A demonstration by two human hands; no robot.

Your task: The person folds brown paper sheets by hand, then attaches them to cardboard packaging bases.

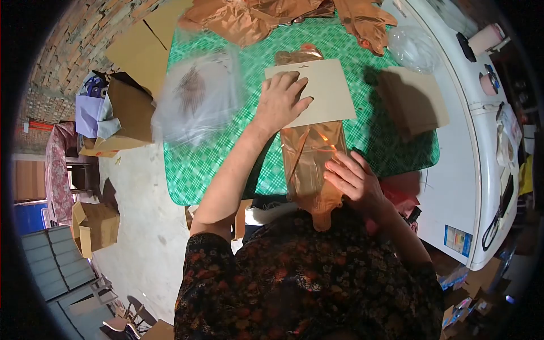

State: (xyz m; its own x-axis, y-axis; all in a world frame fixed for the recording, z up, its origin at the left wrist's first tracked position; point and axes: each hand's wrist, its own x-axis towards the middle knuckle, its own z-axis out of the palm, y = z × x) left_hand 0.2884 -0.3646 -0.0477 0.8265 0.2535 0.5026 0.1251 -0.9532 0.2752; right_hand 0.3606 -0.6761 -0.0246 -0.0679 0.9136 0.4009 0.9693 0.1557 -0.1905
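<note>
Head view. A long, flat, copper-coloured foil piece lies across the middle of the green checked bench, its narrow tail projecting past the near edge towards the body; a cream rectangular card covers its upper middle. The left hand lies palm down on the card, fingers spread, grasping nothing. The right hand is loosely unfolded at the foil's right margin; whether its fingertips touch the film cannot be told.

Likely faults: the card may skew if the left palm presses unevenly, since the foil beneath appears slick; the thin film may crease if its wrinkled lower part is pulled askew; the overhanging tail may be dragged if clothing catches it.

Surface: crumpled copper foil pieces lie along the far edge, a clear plastic bag at the far right corner, a brown flat card stack by the right edge, and blurred clear plastic sleeves at the left edge.

Room: a white upright appliance stands to the right; at left are a brick wall, a pale floor and a small open cardboard box.
</note>
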